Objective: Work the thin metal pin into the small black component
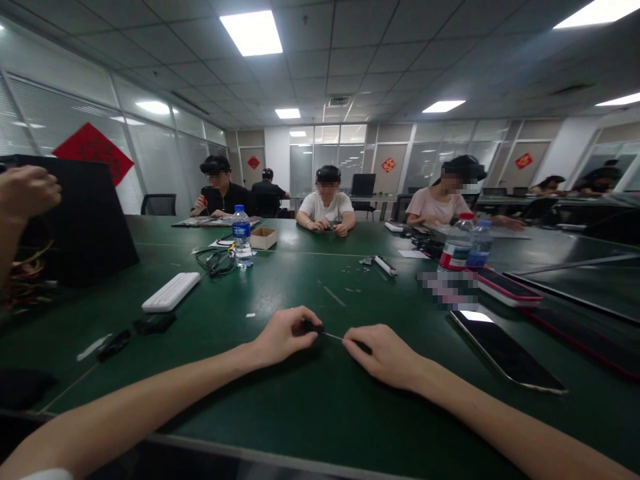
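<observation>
Over the green table (200, 413), my left hand (284, 339) pinches a small black part (312, 326) between thumb and fingers. I cannot make out what kind of part it is. My right hand (385, 353) is closed on a slim screwdriver, whose thin metal shaft (333, 336) points left and reaches the black part. Most of its dark handle is hidden in the palm. Both hands are low above the tabletop, a short way apart.
A phone (507, 350) lies right of my right hand. A white power strip (171, 292), a water bottle (243, 237) and black cables (216, 260) are to the left. Small screws (350, 269) lie ahead. Several people sit around; another person's hand (30, 193) is at far left.
</observation>
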A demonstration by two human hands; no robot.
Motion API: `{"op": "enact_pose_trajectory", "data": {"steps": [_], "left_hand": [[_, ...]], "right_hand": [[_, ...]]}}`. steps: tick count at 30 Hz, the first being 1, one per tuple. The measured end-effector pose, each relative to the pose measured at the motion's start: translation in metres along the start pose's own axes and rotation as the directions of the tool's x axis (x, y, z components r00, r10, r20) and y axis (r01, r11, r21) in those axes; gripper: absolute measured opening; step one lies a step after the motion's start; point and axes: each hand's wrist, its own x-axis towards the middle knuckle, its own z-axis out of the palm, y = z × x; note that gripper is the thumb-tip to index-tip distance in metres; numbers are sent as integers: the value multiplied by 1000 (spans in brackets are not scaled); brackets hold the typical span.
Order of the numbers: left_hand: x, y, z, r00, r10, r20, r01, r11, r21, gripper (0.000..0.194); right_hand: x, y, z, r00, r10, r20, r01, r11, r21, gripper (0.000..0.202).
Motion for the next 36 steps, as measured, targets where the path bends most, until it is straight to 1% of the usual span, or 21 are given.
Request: {"op": "enact_pose_trajectory", "data": {"steps": [3, 8, 14, 19, 21, 23, 25, 27, 29, 31, 36], "left_hand": [[0, -2, 0, 999, -30, 14, 31, 998, -60, 23], [0, -3, 0, 993, -69, 93, 89, 968, -236, 24], [-1, -2, 1, 985, -29, 168, 89, 930, -357, 24], [-1, 2, 0, 979, -5, 205, 95, 896, -434, 25], [0, 4, 0, 980, -1, 199, 93, 887, -453, 26], [1, 6, -1, 983, 6, 182, 74, 900, -430, 26], [1, 8, 0, 986, 11, 169, 56, 921, -386, 25], [1, 10, 3, 985, 8, 169, 60, 917, -394, 26], [0, 12, 7, 983, -6, 183, 88, 891, -446, 28], [-1, 14, 12, 981, -28, 194, 117, 875, -469, 29], [-3, 18, 16, 981, -47, 187, 130, 876, -464, 26]], "right_hand": [[0, 1, 3, 1000, -15, -10, 15, 1000, 23, 33], [1, 0, 4, 999, -36, -36, 37, 999, 39, 32], [0, 0, 4, 995, -84, -46, 88, 992, 85, 32], [0, 0, 4, 993, -97, -63, 103, 990, 98, 29], [-1, 0, 4, 991, -93, -93, 102, 989, 103, 29], [-2, 0, 4, 985, -81, -153, 100, 988, 118, 28], [-2, -1, 5, 974, -53, -222, 85, 987, 138, 25], [-2, -4, 8, 965, -11, -262, 55, 985, 161, 24], [-1, -7, 12, 964, 24, -266, 28, 982, 189, 31], [0, -11, 16, 966, 28, -255, 29, 976, 214, 36], [2, -14, 24, 967, -44, -249, 104, 967, 231, 27]]}}
